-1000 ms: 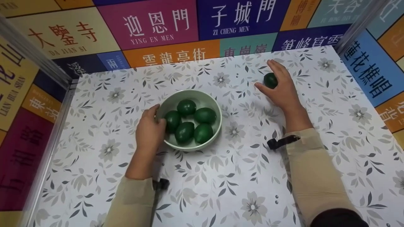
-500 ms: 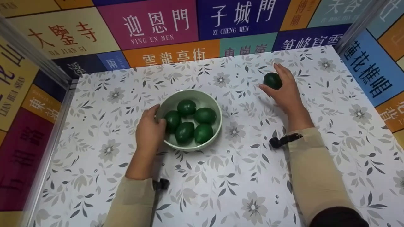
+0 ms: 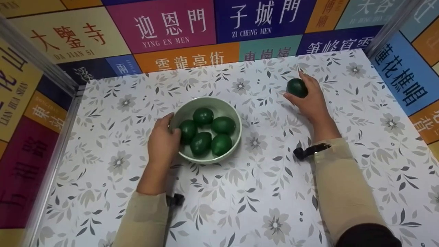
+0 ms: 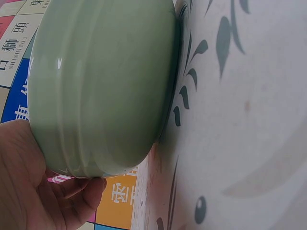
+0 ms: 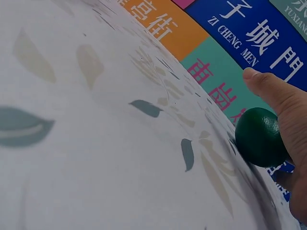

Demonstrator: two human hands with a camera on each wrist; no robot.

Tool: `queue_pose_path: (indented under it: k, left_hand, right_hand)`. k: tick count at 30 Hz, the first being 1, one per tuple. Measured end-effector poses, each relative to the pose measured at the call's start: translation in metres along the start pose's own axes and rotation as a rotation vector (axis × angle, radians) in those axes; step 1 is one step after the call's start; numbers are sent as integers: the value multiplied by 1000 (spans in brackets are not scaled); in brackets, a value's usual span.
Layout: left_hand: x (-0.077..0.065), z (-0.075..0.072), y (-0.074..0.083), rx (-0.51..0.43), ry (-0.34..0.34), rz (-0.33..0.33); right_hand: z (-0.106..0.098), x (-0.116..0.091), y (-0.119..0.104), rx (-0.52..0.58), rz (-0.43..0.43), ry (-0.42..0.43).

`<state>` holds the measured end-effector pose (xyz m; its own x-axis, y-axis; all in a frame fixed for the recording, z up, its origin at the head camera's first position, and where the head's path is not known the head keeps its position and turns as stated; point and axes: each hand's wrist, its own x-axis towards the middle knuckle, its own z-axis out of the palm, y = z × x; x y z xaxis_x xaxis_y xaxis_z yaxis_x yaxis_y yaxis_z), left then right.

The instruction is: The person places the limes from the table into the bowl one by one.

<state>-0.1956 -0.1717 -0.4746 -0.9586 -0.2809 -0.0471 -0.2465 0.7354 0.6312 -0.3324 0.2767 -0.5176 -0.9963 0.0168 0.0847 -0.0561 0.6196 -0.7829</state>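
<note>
A pale green bowl (image 3: 236, 137) stands on the patterned tabletop, with several glossy dark green limes (image 3: 201, 144) inside. My left hand (image 3: 163, 140) holds its left side, thumb over the rim and fingers along the outer wall. The left wrist view shows the bowl's outer side (image 4: 100, 86) and curled fingers (image 4: 84, 199) against it. At the back right, another lime (image 3: 297, 87) sits on the table between the spread thumb and fingers of my right hand (image 3: 312, 99). In the right wrist view, that lime (image 5: 260, 137) lies close to the palm, while the thumb points straight out, apart from it.
The white floral tabletop (image 3: 226, 199) spreads around both hands. Colourful panels with lettering (image 3: 171, 25) rise behind it, and more panels stand at the left and right. Each cuff has a small black strap device (image 3: 301, 153).
My right hand has shifted slightly right and toward me, leaving more of the single lime showing. That lime stays nearly in place. My left hand and the bowl keep still.
</note>
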Motion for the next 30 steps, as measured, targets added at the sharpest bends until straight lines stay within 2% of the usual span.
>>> queue_pose_path:
  k: [4, 20, 30]
  left_hand:
    - [0, 0, 0, -2, 1, 3]
    - [0, 1, 1, 12, 10, 17]
    - [0, 0, 0, 3, -5, 3]
  right_hand:
    - [1, 1, 4, 12, 23, -7]
    - [2, 8, 14, 15, 22, 15]
    - [3, 9, 12, 7, 45, 22]
